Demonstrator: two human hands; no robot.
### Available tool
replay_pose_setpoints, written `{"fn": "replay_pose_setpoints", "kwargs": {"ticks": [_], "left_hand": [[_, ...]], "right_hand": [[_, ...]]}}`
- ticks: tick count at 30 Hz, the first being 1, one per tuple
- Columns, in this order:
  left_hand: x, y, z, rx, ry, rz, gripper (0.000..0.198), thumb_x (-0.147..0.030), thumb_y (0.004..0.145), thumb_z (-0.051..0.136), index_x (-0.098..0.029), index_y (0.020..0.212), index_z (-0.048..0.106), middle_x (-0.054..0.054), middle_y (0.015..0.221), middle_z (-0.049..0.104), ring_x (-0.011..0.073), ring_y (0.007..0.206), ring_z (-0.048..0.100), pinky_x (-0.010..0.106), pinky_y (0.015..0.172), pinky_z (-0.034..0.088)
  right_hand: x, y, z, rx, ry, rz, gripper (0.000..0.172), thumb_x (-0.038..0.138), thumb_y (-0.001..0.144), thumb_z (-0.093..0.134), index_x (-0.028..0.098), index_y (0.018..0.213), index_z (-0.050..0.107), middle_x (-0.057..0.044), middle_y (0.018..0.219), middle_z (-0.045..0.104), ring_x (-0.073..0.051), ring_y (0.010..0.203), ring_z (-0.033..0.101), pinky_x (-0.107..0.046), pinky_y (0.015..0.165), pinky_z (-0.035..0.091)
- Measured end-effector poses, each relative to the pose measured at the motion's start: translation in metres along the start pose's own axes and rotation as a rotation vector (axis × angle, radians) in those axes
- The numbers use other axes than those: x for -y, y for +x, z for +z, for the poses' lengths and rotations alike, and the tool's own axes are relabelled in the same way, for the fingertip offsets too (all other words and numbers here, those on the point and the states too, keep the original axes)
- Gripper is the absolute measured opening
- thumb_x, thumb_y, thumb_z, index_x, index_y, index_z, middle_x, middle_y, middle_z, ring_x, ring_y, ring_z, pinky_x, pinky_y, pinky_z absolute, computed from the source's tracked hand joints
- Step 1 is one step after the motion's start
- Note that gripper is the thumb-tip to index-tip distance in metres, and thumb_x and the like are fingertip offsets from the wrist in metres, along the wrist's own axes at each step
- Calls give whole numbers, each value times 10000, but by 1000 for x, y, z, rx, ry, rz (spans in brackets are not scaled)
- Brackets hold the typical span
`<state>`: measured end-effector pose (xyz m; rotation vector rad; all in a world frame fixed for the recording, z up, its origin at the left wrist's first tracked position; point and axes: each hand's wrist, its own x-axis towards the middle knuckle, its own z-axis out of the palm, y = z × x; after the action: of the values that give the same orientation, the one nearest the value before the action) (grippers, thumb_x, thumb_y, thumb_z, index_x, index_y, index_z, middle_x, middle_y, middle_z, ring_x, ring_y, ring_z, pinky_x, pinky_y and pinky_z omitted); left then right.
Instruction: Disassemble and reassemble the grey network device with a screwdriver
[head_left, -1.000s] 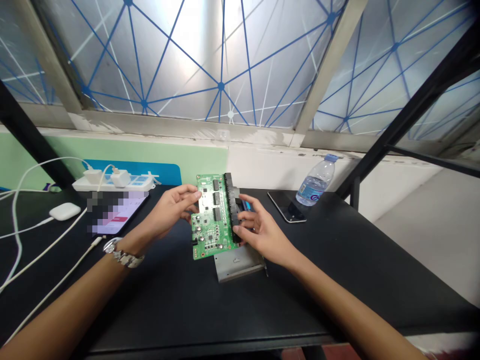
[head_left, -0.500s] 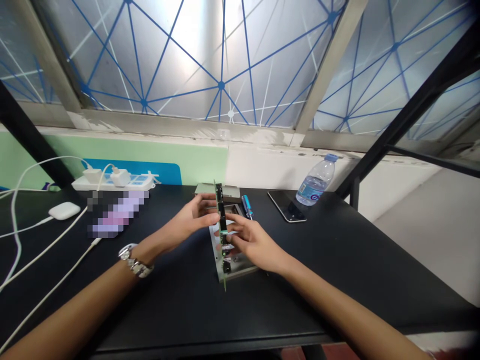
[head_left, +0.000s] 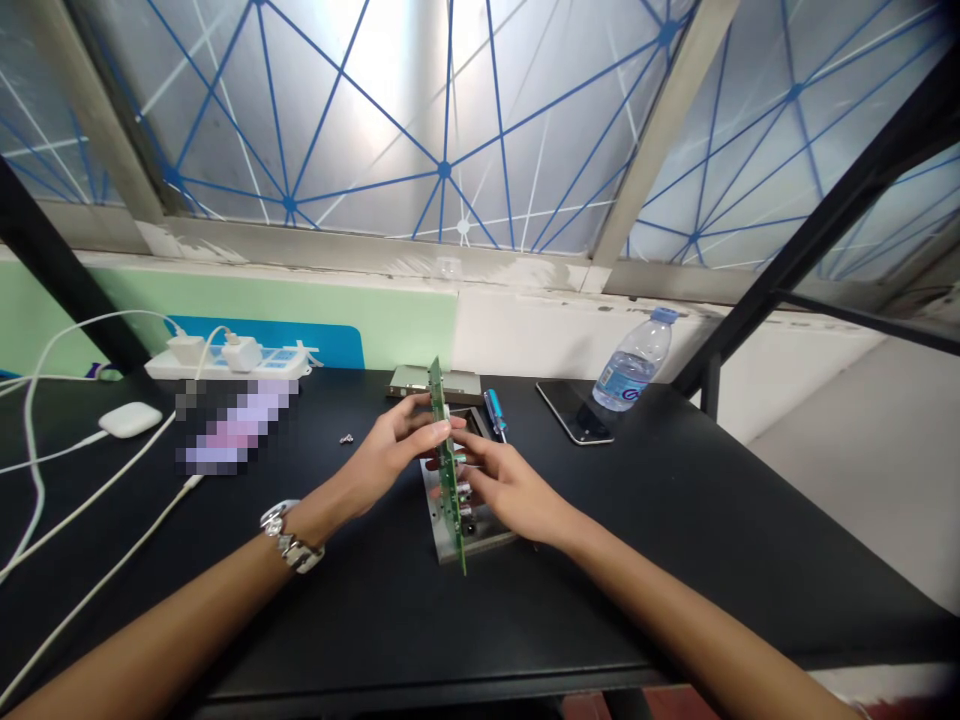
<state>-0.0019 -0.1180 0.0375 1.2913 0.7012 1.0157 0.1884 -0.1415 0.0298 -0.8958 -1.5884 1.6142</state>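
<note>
A green circuit board (head_left: 447,480) stands on edge between my hands, above a grey metal case (head_left: 444,540) on the black table. My left hand (head_left: 401,440) grips the board's left side, its thumb across the upper edge. On the other side, my right hand (head_left: 510,480) has its fingers against the board's component face; some fingertips are hidden behind parts. Just behind the case lies a screwdriver (head_left: 493,412) with a blue handle. Further back is a flat metal cover (head_left: 409,382). A few small screws (head_left: 346,439) rest left of my left hand.
At the right stand a water bottle (head_left: 634,362) and a dark phone (head_left: 566,415). To the left are a power strip (head_left: 281,363) with plugs, a white earphone case (head_left: 130,420), white cables (head_left: 97,510) and a blurred purple item (head_left: 240,425). Table edge (head_left: 420,690) in front.
The board has turned, so its green left face shows more. My left hand has shifted slightly right, uncovering the small screws and more of the metal cover. My right hand has barely moved.
</note>
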Motion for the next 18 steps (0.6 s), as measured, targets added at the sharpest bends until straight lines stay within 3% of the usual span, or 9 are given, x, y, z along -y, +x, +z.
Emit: {"fn": "replay_pose_setpoints", "kwargs": {"ticks": [4, 8, 13, 18], "left_hand": [[-4, 0, 0, -34, 11, -18, 517, -439, 837, 685, -142, 1228, 524, 186, 1227, 666, 310, 1031, 671, 436, 867, 501], [-4, 0, 0, -32, 6, -12, 522, -436, 832, 691, -142, 1228, 521, 183, 1218, 670, 301, 1028, 674, 435, 887, 498], [1, 1, 0, -21, 5, 25, 542, -397, 831, 710, -148, 1265, 501, 177, 1212, 673, 328, 1130, 639, 459, 938, 498], [1, 2, -2, -46, 88, 23, 559, -380, 823, 730, -177, 1297, 514, 167, 1230, 669, 318, 1115, 649, 431, 915, 515]], "right_hand": [[7, -5, -5, 108, 196, 41, 508, 414, 936, 499, 227, 1407, 533, -117, 1252, 657, -246, 971, 696, -424, 869, 534], [13, -10, -3, 121, 146, -23, 617, 588, 914, 527, 212, 1403, 541, -133, 1280, 634, -261, 1027, 666, -418, 856, 537], [17, -11, 3, 73, -4, -37, 643, 433, 821, 744, 199, 1386, 544, -115, 1336, 592, -249, 1119, 614, -397, 915, 526], [20, -11, 4, 89, 24, -29, 584, 365, 814, 760, 195, 1346, 589, -105, 1324, 609, -230, 1087, 638, -398, 936, 529]]}}
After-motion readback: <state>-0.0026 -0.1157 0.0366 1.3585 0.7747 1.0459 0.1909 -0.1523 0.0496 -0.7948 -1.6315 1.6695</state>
